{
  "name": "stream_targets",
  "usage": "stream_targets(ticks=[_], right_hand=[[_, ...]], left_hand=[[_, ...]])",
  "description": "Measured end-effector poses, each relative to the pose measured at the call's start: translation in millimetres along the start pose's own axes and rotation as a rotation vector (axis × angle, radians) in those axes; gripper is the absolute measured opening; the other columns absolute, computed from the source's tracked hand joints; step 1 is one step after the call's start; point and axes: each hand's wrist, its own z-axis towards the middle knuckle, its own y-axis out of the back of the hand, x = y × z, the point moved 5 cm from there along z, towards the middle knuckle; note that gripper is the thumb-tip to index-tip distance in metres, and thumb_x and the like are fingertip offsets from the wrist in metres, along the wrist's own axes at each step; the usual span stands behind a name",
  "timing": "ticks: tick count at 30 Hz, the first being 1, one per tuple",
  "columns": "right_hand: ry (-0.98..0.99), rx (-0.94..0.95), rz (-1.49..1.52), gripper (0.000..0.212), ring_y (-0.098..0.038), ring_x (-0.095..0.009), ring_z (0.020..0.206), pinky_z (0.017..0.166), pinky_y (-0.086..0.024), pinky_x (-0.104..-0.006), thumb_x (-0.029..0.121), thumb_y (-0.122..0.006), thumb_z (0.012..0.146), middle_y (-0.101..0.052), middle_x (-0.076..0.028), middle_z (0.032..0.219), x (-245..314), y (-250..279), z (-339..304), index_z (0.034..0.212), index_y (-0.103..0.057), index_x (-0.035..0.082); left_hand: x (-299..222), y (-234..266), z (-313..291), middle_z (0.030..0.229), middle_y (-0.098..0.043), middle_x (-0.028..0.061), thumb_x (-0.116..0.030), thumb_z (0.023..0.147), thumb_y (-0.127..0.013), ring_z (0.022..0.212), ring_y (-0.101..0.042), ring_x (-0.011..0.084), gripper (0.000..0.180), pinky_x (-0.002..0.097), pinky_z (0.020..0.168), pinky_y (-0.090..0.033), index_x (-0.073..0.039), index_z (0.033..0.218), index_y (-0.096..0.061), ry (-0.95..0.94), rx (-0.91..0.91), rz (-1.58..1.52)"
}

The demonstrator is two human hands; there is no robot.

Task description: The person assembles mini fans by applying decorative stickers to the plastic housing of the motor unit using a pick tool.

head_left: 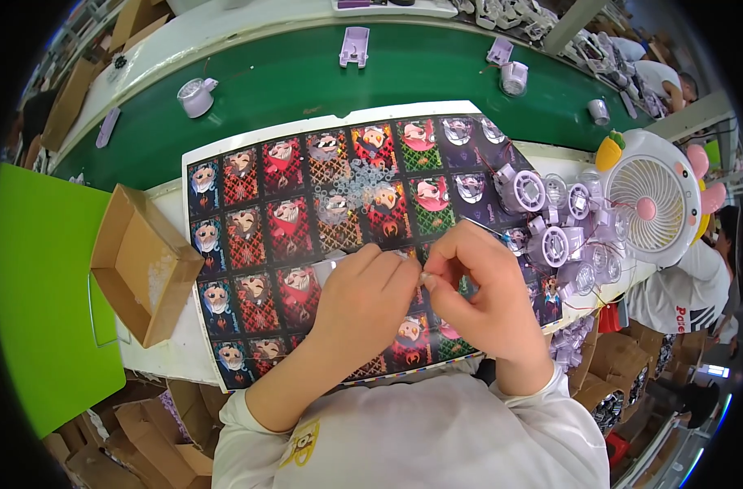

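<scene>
My left hand (370, 289) is closed, palm down, over the printed sheet, its fingers bent around something mostly hidden. A pale lilac edge (329, 267) shows beside its knuckles. Close against it, my right hand (481, 289) pinches a small pale piece (426, 278) between thumb and forefinger; its kind is too small to make out. A thin rod (479, 226) sticks out behind the right hand. Beyond both hands, a loose heap of small clear rings (365, 181) lies on the dark sheet with rows of cartoon figures (286, 220).
An open cardboard tray (114, 277) with small clear bits stands at left, next to a bright green panel (41, 293). At right are several lilac fan housings (555, 244) with wires and a white fan (648, 200). Lilac parts (355, 47) lie on the green belt (282, 69).
</scene>
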Motion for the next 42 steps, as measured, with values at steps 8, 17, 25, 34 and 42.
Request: stream_targets(ticks=[8,17,25,34,42], right_hand=[[0.246,-0.086,-0.485,0.015,-0.060,-0.029,0.066,0.057,-0.050,-0.0369,-0.005,-0.066,0.075,-0.058,-0.012,0.079,2.7,1.4,-13.8,0.088,-0.064,0.000],[0.098,-0.301,-0.087,0.007,-0.057,-0.013,0.061,0.054,-0.046,-0.0253,-0.006,-0.061,0.083,-0.059,-0.006,0.076,-28.9,16.8,-6.5,0.087,-0.063,-0.001],[-0.200,-0.084,0.200,0.013,-0.059,-0.010,0.074,0.063,-0.049,-0.0253,-0.002,-0.056,0.093,-0.062,-0.004,0.086,-80.6,-22.8,-12.6,0.103,-0.064,-0.001],[0.262,-0.042,-0.325,0.021,-0.061,-0.026,0.073,0.060,-0.050,-0.0342,-0.006,-0.066,0.074,-0.059,-0.011,0.085,-52.1,-29.9,-7.5,0.094,-0.067,0.002],[0.297,-0.074,-0.435,0.020,-0.062,-0.027,0.073,0.065,-0.051,-0.0349,-0.006,-0.065,0.073,-0.062,-0.012,0.087,-49.4,-17.6,-0.5,0.091,-0.067,0.002]], left_hand=[[-1.4,-8.8,-8.0,0.082,-0.061,0.0102,-0.006,0.076,-0.067,0.067,-0.058,0.0261,0.028,0.0367,0.057,-0.047,0.001,0.102,-0.061,-0.019,-0.126,-0.066],[25.2,-25.6,-9.2,0.094,-0.059,0.0162,-0.004,0.077,-0.066,0.091,-0.057,0.0356,0.022,0.0436,0.082,-0.047,-0.001,0.097,-0.057,0.087,-0.004,-0.009],[36.4,-42.7,-27.8,0.099,-0.060,0.0198,-0.003,0.078,-0.059,0.092,-0.057,0.0377,0.033,0.0452,0.080,-0.047,0.003,0.111,-0.058,0.312,-0.074,-0.310],[44.1,-47.2,-30.3,0.099,-0.065,0.0198,0.001,0.079,-0.052,0.087,-0.063,0.0349,0.038,0.0416,0.076,-0.049,0.002,0.115,-0.062,0.355,-0.045,-0.520],[46.4,-48.3,-32.1,0.097,-0.066,0.0166,0.004,0.081,-0.054,0.085,-0.063,0.0327,0.036,0.0377,0.075,-0.049,0.001,0.114,-0.064,0.307,-0.065,-0.553]])
